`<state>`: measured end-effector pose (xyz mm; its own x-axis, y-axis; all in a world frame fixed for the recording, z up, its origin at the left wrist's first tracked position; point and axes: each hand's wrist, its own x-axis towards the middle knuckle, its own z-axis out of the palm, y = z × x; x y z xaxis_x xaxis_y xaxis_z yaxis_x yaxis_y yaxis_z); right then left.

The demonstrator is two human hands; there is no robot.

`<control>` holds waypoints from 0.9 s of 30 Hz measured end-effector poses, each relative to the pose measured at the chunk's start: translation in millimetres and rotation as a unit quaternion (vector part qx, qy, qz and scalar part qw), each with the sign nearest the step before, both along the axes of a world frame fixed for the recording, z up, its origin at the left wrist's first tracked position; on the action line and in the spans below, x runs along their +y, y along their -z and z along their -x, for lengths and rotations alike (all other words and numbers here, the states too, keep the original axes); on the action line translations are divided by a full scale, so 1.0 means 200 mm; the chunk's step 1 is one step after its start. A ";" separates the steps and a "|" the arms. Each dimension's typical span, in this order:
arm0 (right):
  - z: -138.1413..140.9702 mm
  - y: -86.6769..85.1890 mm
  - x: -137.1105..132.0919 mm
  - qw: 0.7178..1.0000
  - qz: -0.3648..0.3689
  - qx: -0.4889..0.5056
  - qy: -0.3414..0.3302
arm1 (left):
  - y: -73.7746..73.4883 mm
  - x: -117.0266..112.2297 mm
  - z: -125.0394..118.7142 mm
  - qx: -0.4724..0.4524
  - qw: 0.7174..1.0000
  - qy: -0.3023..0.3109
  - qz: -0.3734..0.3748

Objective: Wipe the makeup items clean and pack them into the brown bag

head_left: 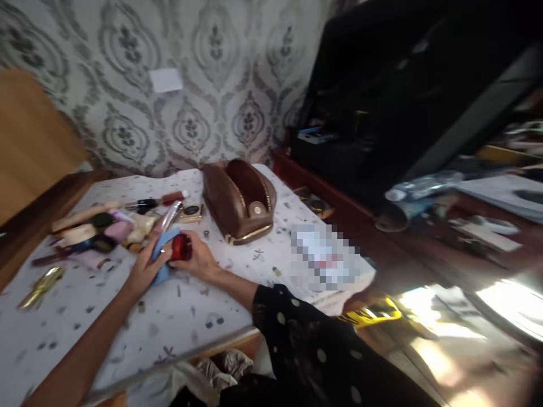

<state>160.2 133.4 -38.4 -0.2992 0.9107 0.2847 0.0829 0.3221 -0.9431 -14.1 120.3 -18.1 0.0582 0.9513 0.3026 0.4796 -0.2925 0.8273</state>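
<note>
Over the white table (161, 328): a blue cloth (161, 275) in my left hand (146, 265), a red container (182, 247) in my right hand (202, 259).
A gold tube (42, 288) lies far left, then the heap (114, 230). My left fingers close round the cloth; I cannot tell whether they also hold the silvery tube (172, 213) rising beyond it. My right fingers curl round the container, just beside the cloth. If that curl loosens, I'd expect the smooth container to slip and perhaps roll into the heap. Its long axis seems to run crosswise, one end toward the cloth; blur hides which end is the top. To the right stands the bag (220, 203), mouth unzipped.
</note>
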 end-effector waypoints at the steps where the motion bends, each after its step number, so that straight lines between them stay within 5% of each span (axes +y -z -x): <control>1: 0.00 -0.01 0.00 1.000 0.004 -0.002 0.006 | 0.00 0.01 0.00 0.017 1.000 -0.008 -0.004; 13: -0.02 -0.07 0.00 0.998 -0.013 -0.049 0.048 | -0.03 -0.01 -0.01 0.108 0.983 -0.001 -0.149; 21: -0.02 -0.04 0.03 0.995 0.068 0.070 0.015 | -0.05 -0.02 -0.03 0.009 0.997 -0.002 -0.073; 27: -0.05 -0.07 0.04 0.973 0.151 0.172 0.005 | -0.04 0.02 0.04 0.003 0.994 -0.094 -0.052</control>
<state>170.0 142.2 -24.1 -0.2240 0.9709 0.0847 -0.2524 0.0262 -0.9673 -22.2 124.5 -10.7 -0.1153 0.9093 0.3999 0.5392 -0.2808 0.7940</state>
